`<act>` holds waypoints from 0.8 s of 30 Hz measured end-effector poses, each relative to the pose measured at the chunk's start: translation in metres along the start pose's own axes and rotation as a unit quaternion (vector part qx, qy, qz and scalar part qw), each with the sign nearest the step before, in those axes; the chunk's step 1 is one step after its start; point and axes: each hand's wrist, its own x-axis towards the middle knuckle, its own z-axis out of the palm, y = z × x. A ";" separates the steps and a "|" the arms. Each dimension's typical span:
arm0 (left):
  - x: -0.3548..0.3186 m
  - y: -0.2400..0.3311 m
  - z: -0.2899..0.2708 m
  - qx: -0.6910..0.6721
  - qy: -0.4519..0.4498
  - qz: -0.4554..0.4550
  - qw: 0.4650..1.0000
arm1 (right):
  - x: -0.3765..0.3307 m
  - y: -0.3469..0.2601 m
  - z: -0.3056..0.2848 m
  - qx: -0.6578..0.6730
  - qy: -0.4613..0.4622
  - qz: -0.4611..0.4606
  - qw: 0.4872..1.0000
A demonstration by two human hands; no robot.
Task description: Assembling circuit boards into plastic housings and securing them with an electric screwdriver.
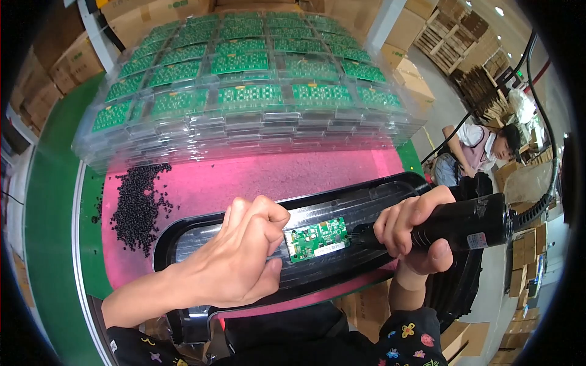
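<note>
Small green circuit board (317, 238) seated on a long black plastic housing (366, 201), which lies across a pink mat (244, 177) on the counter. Left hand (235, 256), fingers curled, presses the housing beside the board. Right hand (412, 229) grips a black power screwdriver (464, 222), tip at the board's edge. Behind: stacked clear trays of green boards (244, 91); black pellets (137, 204).

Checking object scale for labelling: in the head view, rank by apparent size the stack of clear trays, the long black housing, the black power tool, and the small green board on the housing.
1. stack of clear trays
2. long black housing
3. black power tool, held in the right hand
4. small green board, beside the left hand

The fisheye view makes nearer things look larger, but the gaps are clear.
</note>
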 end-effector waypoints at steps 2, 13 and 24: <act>0.001 -0.001 0.002 -0.002 0.018 0.000 1.000 | 0.000 -0.004 0.006 0.032 0.016 0.033 0.999; 0.005 -0.002 0.003 0.049 0.041 0.005 0.998 | -0.002 0.005 0.010 0.082 0.023 0.079 0.993; 0.005 0.004 -0.002 0.116 0.086 -0.020 0.989 | 0.039 0.006 -0.028 0.203 0.304 0.213 0.906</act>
